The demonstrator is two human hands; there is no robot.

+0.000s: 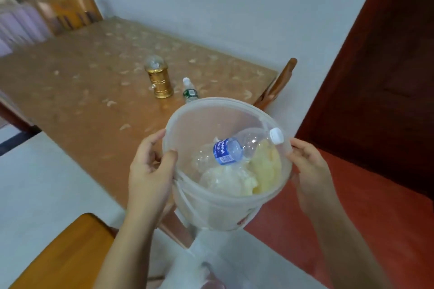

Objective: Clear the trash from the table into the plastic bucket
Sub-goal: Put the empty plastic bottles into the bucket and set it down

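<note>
Both hands grip the bucket (187, 129) by its rim, held up in the air at the near corner of the table (77, 91). Left hand (150, 171): thumb hooked over the rim to the inside, fingers curled round the outside wall. Right hand (310, 169): fingers closed on the opposite rim, thumb side hard to make out behind the plastic.

Inside the bucket: empty water bottle (237, 148) w/ blue label and white cap, lying across crumpled clear bags (225, 180) and smth pale yellow (267, 169), can't tell what.

Bucket base cut off by a blurry white shape below.

Farther back on the table: a 2nd bottle (189, 91), green label, lower part hidden behind the bucket rim, just beside a gold lantern (159, 80) standing upright. Chair back (277, 84) at the table's right edge, mostly hidden.
</note>
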